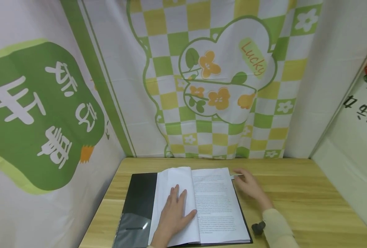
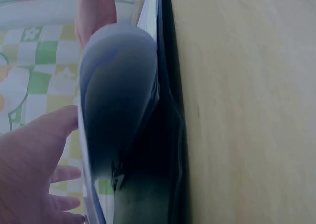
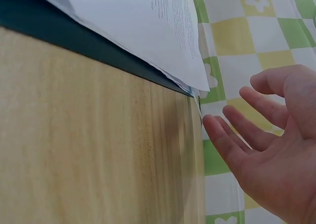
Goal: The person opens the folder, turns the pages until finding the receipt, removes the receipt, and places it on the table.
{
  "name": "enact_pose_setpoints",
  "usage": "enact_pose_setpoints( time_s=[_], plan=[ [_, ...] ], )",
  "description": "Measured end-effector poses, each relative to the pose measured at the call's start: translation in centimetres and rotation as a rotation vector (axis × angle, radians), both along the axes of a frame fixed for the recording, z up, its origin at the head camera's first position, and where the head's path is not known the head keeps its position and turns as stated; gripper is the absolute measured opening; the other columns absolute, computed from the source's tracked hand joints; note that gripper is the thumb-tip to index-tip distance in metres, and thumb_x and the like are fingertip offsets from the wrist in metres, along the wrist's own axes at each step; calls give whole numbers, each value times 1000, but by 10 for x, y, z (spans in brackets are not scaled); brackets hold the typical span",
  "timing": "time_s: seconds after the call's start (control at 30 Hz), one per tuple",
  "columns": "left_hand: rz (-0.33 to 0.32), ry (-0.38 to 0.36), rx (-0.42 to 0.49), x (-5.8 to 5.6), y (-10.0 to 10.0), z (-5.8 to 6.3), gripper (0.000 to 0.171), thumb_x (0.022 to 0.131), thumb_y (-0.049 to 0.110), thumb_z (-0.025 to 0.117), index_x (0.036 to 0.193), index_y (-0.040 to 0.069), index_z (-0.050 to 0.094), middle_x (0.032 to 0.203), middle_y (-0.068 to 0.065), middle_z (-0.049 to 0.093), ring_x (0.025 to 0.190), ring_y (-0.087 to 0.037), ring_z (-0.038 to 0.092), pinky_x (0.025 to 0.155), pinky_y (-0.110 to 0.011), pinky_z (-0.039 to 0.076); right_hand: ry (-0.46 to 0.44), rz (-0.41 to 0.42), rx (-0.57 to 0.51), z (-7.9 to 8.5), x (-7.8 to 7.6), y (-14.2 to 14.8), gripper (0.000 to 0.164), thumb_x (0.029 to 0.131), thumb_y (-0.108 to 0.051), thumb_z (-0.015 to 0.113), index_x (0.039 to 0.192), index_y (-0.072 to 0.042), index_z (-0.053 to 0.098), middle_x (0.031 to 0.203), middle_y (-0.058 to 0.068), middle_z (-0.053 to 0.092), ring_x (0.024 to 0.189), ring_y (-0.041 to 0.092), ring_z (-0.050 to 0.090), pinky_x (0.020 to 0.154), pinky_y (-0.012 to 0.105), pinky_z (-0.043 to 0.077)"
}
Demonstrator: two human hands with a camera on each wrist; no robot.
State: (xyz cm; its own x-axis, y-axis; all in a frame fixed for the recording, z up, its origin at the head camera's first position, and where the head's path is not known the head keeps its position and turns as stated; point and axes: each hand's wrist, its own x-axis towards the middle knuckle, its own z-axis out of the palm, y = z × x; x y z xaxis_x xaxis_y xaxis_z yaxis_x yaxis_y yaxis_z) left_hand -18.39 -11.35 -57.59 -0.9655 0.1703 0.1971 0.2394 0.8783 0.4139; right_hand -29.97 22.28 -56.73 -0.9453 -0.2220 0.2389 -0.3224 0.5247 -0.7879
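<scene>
A black folder [image 1: 140, 193] lies spread on the wooden table, with a stack of printed sheets [image 1: 215, 203] on its right side. A blank white page [image 1: 177, 179] is turned to the left, and my left hand [image 1: 172, 217] rests on it with fingers spread. In the left wrist view the turned pages [image 2: 118, 51] bulge in a loop above the cover. My right hand [image 1: 248, 186] is beside the sheets' top right corner. There a thin pale tab [image 1: 234, 176] sticks out; one fingertip appears to touch it. The right wrist view shows loosely bent, separated fingers [image 3: 222, 137].
The wooden table [image 1: 304, 199] extends to the right of the folder. A checkered green and yellow cloth [image 1: 220, 137] hangs along its back edge. Printed white cloths hang at the left [image 1: 93, 186] and right [image 1: 341, 148]. A small dark device [image 1: 258, 228] sits at the right wrist.
</scene>
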Motion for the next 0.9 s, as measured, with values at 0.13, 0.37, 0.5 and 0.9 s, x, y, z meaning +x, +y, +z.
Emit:
enact_pose_setpoints(
  time_s=[0.13, 0.37, 0.5, 0.9],
  plan=[
    [-36, -30, -26, -7, 11, 1, 81, 93, 52, 73, 155, 6, 50, 169, -26, 29, 157, -46, 24, 124, -57, 31, -61, -27, 15, 0, -9, -4, 35, 109, -9, 54, 138, 11, 58, 140, 34, 58, 127, 52, 58, 108, 62, 48],
    [-39, -20, -47, -6, 14, -11, 84, 94, 51, 72, 160, 7, 44, 170, -26, 23, 156, -50, 23, 122, -63, 29, -139, -9, 21, 0, -27, -14, 42, 108, -3, 48, 148, 10, 50, 151, 35, 49, 136, 55, 50, 114, 65, 40],
    [-20, -46, -11, -2, 9, -17, 83, 98, 54, 66, 162, 9, 40, 172, -26, 19, 157, -51, 19, 122, -67, 26, -181, -11, -5, -5, -37, -18, 44, 109, -4, 47, 151, 11, 46, 154, 36, 45, 142, 55, 43, 119, 65, 34],
    [-24, -177, 50, 8, 4, -20, 90, 97, 64, 62, 164, 9, 37, 170, -30, 20, 154, -59, 16, 119, -76, 21, -277, -16, -86, -7, -46, -25, 48, 107, -6, 49, 153, 7, 45, 156, 32, 45, 143, 51, 43, 119, 61, 36]
  ],
)
